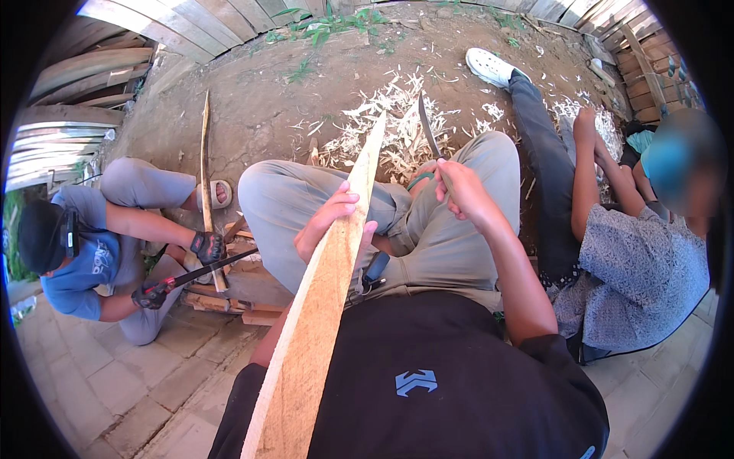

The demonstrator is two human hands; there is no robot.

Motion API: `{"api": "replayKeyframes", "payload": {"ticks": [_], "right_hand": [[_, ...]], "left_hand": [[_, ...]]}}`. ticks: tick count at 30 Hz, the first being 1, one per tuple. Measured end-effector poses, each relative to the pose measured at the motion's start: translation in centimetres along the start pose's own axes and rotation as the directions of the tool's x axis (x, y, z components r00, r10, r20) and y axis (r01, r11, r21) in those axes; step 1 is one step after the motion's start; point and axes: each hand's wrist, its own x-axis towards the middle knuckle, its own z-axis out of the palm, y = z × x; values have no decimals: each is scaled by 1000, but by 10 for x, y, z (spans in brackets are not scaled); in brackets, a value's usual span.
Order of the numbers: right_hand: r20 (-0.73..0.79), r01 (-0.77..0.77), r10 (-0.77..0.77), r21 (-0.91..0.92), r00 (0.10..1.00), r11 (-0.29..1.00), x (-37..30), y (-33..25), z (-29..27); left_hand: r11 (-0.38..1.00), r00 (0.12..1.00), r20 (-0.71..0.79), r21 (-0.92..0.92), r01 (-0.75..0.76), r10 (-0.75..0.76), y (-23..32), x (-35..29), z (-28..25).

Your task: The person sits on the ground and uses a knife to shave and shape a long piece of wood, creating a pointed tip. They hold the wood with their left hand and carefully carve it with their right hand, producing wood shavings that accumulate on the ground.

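A long pale wooden stake runs up from the lower edge across my lap, its far end tapering to a point. My left hand grips it around the middle, fingers on one side and thumb on the other. In my right hand is a knife by its handle, its dark, slightly curved blade pointing away from me. The blade is apart from the stake, to the right of its tip. Pale wood shavings lie heaped on the ground beyond my knees.
At left, a gloved co-worker holds a long black blade against a thin wooden pole. Another person sits close at my right, one leg stretched forward. Wood offcuts lie by my left knee. Plank fencing borders the dirt.
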Motion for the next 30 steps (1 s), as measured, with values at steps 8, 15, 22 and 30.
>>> {"api": "replayKeyframes", "payload": {"ticks": [8,15,22,30], "right_hand": [[-95,166,-185,-177,978,970,49,2,23],[-99,51,-61,-97,993,994,56,9,27],[-103,31,-43,-113,994,993,60,31,35],[-89,53,-62,-94,994,994,35,40,41]], "left_hand": [[999,999,11,-28,33,-33,4,8,-7],[999,999,43,-34,-18,19,36,2,-13],[995,990,-109,55,-81,86,41,-10,-10],[998,997,50,10,-60,59,31,-19,-25]]}}
